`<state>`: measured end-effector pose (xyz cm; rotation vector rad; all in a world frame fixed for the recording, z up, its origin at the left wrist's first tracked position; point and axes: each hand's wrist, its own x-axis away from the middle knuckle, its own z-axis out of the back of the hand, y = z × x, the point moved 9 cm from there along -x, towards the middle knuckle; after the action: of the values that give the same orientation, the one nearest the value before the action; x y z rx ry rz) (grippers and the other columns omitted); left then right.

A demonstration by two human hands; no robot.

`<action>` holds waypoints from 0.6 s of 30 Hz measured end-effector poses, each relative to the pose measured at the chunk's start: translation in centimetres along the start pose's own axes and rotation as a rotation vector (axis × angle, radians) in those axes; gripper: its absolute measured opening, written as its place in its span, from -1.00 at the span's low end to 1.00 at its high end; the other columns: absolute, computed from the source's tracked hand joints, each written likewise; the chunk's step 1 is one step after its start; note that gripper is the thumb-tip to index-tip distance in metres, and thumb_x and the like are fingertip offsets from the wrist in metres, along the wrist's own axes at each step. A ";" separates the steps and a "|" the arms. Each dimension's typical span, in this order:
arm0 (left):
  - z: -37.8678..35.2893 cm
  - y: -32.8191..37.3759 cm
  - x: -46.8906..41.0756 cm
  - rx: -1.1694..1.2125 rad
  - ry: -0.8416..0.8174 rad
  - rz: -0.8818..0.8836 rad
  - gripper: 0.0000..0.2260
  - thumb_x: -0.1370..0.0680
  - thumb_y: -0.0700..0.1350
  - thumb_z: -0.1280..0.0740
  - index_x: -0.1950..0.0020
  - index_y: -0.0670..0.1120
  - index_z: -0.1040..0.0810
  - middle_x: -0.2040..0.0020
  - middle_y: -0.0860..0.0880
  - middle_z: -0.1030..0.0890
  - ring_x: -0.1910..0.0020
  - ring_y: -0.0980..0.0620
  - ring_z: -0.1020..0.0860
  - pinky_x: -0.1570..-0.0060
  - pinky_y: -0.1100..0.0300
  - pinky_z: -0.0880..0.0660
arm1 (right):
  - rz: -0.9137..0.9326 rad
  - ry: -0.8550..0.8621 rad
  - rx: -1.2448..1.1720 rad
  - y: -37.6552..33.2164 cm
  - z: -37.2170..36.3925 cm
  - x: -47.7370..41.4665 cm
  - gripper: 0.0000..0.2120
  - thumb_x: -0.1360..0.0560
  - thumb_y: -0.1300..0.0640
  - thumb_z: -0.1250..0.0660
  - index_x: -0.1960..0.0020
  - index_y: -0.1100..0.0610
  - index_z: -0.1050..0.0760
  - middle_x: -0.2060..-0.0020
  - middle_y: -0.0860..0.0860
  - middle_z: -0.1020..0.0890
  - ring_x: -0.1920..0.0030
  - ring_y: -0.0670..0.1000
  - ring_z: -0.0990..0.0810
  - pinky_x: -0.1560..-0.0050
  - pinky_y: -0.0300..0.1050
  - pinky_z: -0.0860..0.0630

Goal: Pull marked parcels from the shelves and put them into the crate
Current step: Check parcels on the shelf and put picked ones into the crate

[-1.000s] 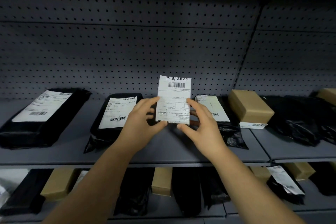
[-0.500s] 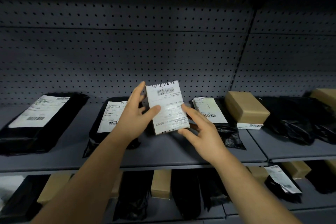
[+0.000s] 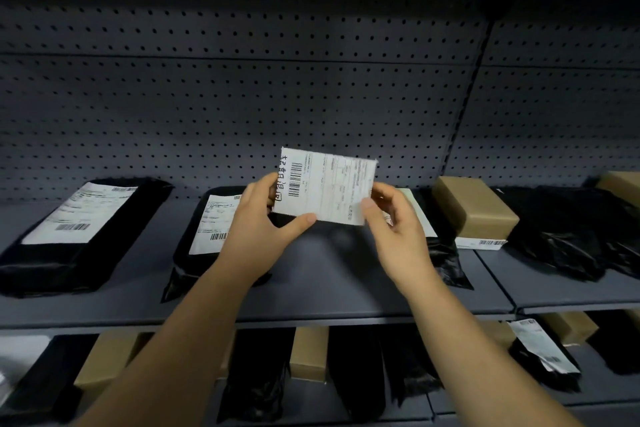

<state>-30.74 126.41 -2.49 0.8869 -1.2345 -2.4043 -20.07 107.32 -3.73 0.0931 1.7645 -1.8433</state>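
Labelled parcel (image 3: 332, 184) sideways above the shelf (image 3: 329, 274), its short ends in the pinch of left grip (image 3: 259, 218) and right grip (image 3: 394, 222).

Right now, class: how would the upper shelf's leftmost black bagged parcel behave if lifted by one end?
The black bagged parcel likely sags: its film looks loose and creased. The glossy film may slide in a grip. Lying flat, it should not roll.

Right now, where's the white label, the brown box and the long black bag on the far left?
white shipping label (image 3: 332, 187): head view, middle of its printed face.
brown cardboard box (image 3: 474, 208): head view, its top face.
long black bag (image 3: 117, 239): head view, black plastic right of its label.
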 end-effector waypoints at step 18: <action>-0.6 -0.1 1.4 0.010 -0.037 0.046 -0.70 -0.50 -0.01 -0.44 -0.17 0.16 -0.45 0.12 0.11 -0.59 0.14 0.22 -0.54 0.10 0.38 -0.46 | -0.067 0.114 -0.141 -2.6 0.7 -2.2 -0.55 -0.49 0.19 -0.46 -0.36 0.05 -0.48 -0.26 -0.07 -0.53 -0.21 -0.18 -0.55 -0.22 -0.26 -0.52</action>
<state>-31.42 125.40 -3.42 0.8119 -1.2674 -2.3904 -19.16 107.32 -0.38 0.0865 1.9926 -1.7852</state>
